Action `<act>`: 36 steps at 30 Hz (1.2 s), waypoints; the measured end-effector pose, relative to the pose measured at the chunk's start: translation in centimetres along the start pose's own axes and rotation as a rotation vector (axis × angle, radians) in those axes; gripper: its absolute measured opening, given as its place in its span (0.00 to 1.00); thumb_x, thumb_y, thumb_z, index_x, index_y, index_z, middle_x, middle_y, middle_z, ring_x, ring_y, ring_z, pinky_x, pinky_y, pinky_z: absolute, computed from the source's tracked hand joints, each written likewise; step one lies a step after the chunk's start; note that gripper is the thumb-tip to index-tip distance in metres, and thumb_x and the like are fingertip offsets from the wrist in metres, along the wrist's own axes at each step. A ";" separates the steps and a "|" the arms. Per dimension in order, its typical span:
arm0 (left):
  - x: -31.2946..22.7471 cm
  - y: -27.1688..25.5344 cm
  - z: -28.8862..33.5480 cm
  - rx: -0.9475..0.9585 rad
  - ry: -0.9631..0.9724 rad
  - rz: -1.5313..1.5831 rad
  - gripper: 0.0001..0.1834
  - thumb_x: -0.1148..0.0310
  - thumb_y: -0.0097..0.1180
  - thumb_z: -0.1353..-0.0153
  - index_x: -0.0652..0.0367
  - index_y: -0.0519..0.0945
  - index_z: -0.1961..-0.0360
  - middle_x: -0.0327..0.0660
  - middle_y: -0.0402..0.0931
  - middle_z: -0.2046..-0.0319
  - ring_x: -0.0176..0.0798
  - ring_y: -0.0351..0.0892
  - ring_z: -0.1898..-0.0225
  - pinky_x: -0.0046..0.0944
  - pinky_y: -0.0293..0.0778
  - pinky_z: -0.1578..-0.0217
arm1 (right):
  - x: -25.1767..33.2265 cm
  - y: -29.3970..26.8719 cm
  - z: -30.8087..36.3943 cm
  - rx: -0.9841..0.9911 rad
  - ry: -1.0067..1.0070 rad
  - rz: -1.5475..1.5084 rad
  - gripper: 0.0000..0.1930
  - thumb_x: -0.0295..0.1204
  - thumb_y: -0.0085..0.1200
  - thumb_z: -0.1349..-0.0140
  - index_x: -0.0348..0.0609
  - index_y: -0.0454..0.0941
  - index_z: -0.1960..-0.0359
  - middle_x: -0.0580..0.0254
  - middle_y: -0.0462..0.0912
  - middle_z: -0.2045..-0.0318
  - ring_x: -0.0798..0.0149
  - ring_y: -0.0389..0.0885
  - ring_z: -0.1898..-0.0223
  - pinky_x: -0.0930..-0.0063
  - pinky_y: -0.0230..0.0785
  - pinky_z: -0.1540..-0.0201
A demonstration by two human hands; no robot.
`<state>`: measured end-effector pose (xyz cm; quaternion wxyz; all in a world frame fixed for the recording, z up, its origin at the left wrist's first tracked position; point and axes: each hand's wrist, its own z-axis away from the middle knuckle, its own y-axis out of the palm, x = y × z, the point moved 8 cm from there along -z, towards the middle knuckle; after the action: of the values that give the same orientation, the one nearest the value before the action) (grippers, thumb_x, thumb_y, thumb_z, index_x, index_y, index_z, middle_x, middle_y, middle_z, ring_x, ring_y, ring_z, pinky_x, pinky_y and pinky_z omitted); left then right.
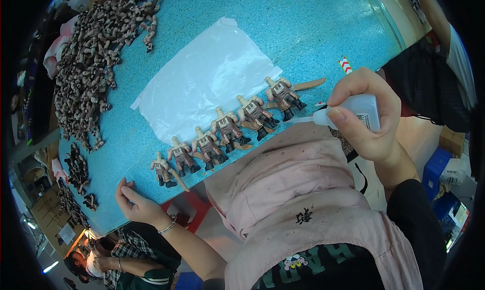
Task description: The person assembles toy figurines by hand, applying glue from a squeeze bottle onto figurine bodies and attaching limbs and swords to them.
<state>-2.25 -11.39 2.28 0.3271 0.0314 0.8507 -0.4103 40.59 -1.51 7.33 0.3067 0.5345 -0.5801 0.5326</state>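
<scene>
My right hand (371, 115) is closed round a translucent white squeeze bottle (359, 113) with a long thin nozzle. The bottle lies nearly level, its tip pointing left at the boots of the nearby figures. Several small headless toy figures (226, 127), with pale neck stubs, brown clothing and dark boots, lie in a slanting row along the table's near edge. Resting on the table edge below the row's left end is my left hand (134, 201), fingers loosely bent and apart, with nothing visible in it. The leftmost figure (161, 168) is nearest to it.
A white plastic sheet (202, 78) lies behind the row on the blue table (303, 27). A large heap of similar parts (86, 67) fills the far left. Flat brown strips (309, 84) lie by the figures. Another person (121, 259) sits at lower left.
</scene>
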 end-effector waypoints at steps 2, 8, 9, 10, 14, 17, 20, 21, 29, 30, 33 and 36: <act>-0.1 0.1 0.0 0.002 0.003 0.003 0.13 0.70 0.44 0.31 0.69 0.77 0.60 0.41 0.76 0.67 0.32 0.73 0.66 0.32 0.71 0.62 | 0.1 -0.1 0.0 -0.014 -0.001 -0.006 0.06 0.22 0.61 0.47 0.39 0.77 0.69 0.64 0.79 0.71 0.72 0.76 0.70 0.82 0.66 0.68; 0.0 0.0 0.1 -0.002 -0.005 0.003 0.13 0.70 0.44 0.31 0.69 0.77 0.60 0.42 0.76 0.67 0.32 0.73 0.66 0.32 0.71 0.61 | 0.4 -1.8 0.0 -0.052 -0.010 0.022 0.05 0.23 0.60 0.45 0.39 0.76 0.68 0.65 0.79 0.72 0.76 0.76 0.71 0.84 0.66 0.69; 0.2 -0.1 0.0 -0.001 -0.011 -0.001 0.13 0.70 0.44 0.31 0.69 0.77 0.60 0.42 0.76 0.67 0.32 0.73 0.66 0.32 0.71 0.61 | 0.5 -2.3 0.0 -0.073 -0.020 0.023 0.05 0.23 0.60 0.45 0.39 0.76 0.68 0.66 0.79 0.72 0.77 0.75 0.71 0.84 0.66 0.69; 0.2 -0.1 0.0 0.001 -0.016 -0.005 0.13 0.70 0.44 0.31 0.69 0.77 0.59 0.42 0.76 0.67 0.33 0.73 0.66 0.32 0.71 0.61 | 0.4 -2.6 0.1 -0.076 -0.020 0.026 0.05 0.23 0.60 0.45 0.39 0.76 0.68 0.66 0.79 0.72 0.77 0.75 0.71 0.84 0.66 0.69; 0.1 0.0 0.0 -0.005 -0.005 -0.003 0.13 0.71 0.44 0.31 0.69 0.77 0.59 0.42 0.76 0.67 0.33 0.73 0.66 0.32 0.71 0.61 | 0.3 -3.8 0.4 -0.148 -0.028 0.026 0.05 0.23 0.59 0.44 0.38 0.76 0.68 0.67 0.78 0.72 0.77 0.74 0.72 0.85 0.65 0.70; -0.1 0.0 -0.1 -0.003 -0.003 -0.006 0.13 0.71 0.44 0.31 0.69 0.77 0.59 0.42 0.76 0.67 0.33 0.73 0.66 0.32 0.71 0.61 | 0.1 -4.2 0.6 -0.171 -0.043 0.064 0.05 0.24 0.60 0.44 0.38 0.76 0.68 0.66 0.78 0.72 0.78 0.74 0.72 0.85 0.65 0.69; -0.1 0.0 0.0 0.002 -0.009 -0.014 0.13 0.71 0.43 0.31 0.69 0.77 0.59 0.42 0.76 0.66 0.33 0.74 0.66 0.32 0.71 0.61 | -0.1 -4.1 0.8 -0.161 -0.013 0.066 0.06 0.24 0.60 0.44 0.39 0.76 0.68 0.66 0.77 0.72 0.78 0.74 0.72 0.85 0.65 0.69; -0.1 0.0 0.0 0.002 -0.006 -0.021 0.13 0.71 0.43 0.31 0.69 0.77 0.59 0.42 0.76 0.66 0.33 0.74 0.65 0.32 0.71 0.61 | -0.1 -4.0 0.8 -0.158 -0.005 0.068 0.06 0.24 0.60 0.44 0.39 0.76 0.68 0.66 0.77 0.72 0.78 0.74 0.72 0.85 0.65 0.69; 0.2 -0.3 0.2 -0.005 -0.016 -0.008 0.13 0.71 0.43 0.31 0.69 0.77 0.59 0.42 0.76 0.66 0.32 0.74 0.65 0.31 0.72 0.60 | -0.2 -3.4 1.0 -0.130 0.013 0.064 0.06 0.24 0.60 0.45 0.39 0.76 0.68 0.67 0.78 0.73 0.77 0.74 0.73 0.85 0.65 0.70; 0.3 -0.3 0.2 0.001 -0.016 -0.009 0.13 0.71 0.43 0.31 0.69 0.77 0.59 0.42 0.76 0.66 0.32 0.74 0.65 0.31 0.72 0.60 | -0.1 -3.4 1.0 -0.125 0.001 0.067 0.05 0.24 0.60 0.45 0.39 0.76 0.68 0.67 0.78 0.73 0.77 0.74 0.73 0.85 0.65 0.71; 0.2 0.0 0.1 0.008 -0.006 -0.011 0.12 0.71 0.43 0.31 0.69 0.77 0.59 0.42 0.76 0.66 0.32 0.74 0.65 0.31 0.72 0.60 | 0.0 -3.4 0.8 -0.115 -0.016 0.086 0.05 0.24 0.60 0.45 0.40 0.76 0.69 0.66 0.78 0.73 0.77 0.74 0.73 0.85 0.65 0.71; -0.3 0.5 0.0 0.013 0.002 -0.017 0.12 0.71 0.44 0.31 0.69 0.77 0.59 0.42 0.76 0.66 0.32 0.74 0.66 0.31 0.72 0.61 | -0.1 -3.9 0.6 -0.105 -0.027 0.110 0.05 0.24 0.60 0.45 0.40 0.76 0.69 0.66 0.78 0.73 0.77 0.74 0.73 0.85 0.65 0.72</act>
<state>-1.82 -10.94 2.13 0.3228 0.0268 0.8486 -0.4184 44.40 -1.55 8.20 0.2970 0.4922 -0.6398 0.5102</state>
